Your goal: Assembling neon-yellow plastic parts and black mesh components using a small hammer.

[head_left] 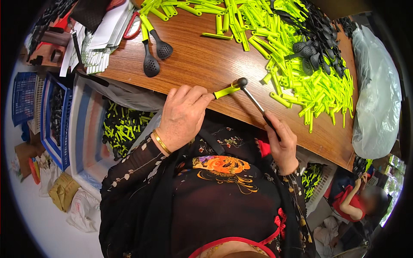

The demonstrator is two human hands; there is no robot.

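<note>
My left hand (184, 112) is closed round the black end of a kitchen utensil, and its lime-green handle (225, 92) sticks out to the right over the table's near edge. The utensil's head is hidden in my fingers. A small hammer (254, 99) with a metal shaft and dark head is gripped in my right hand (282, 139). Its head is at the free end of the green handle; whether they touch, I cannot tell. Two finished-looking slotted spoons (151, 64) with black heads and green handles lie together on the table, beyond my left hand.
Loose green handles (316, 92) and black spoon heads (309, 50) are heaped on the wooden table (189, 56). Red-handled scissors (132, 26) and papers (105, 32) lie at far left. Below stands a lined bin (88, 129) of utensils. A clear plastic bag (375, 92) borders the right. Another person (355, 200) sits lower right.
</note>
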